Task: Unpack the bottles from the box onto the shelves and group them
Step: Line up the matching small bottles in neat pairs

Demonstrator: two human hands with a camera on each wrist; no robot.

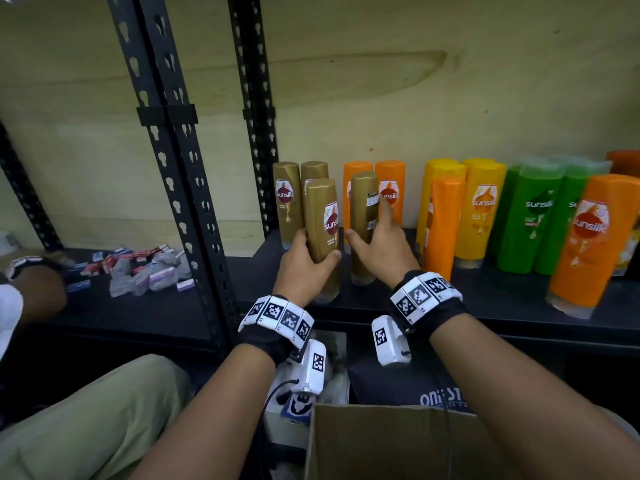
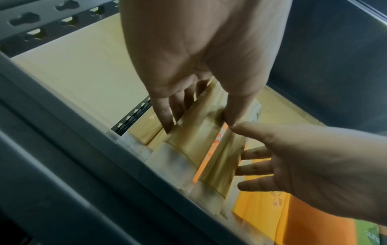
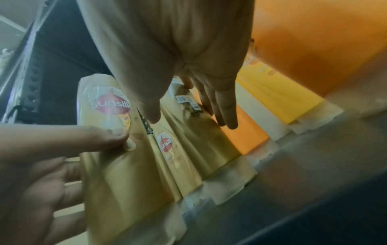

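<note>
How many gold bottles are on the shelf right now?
4. Two stand at the back. One in front is held by the left hand; the other, back label outward, is in the right hand's grip. More may be hidden behind.

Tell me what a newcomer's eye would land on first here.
The row of bottles on the dark shelf, sorted by colour: gold at the left, then orange, yellow and green. In front of it, the left hand grips one gold bottle, and the right hand holds another, its back label facing out.
</note>
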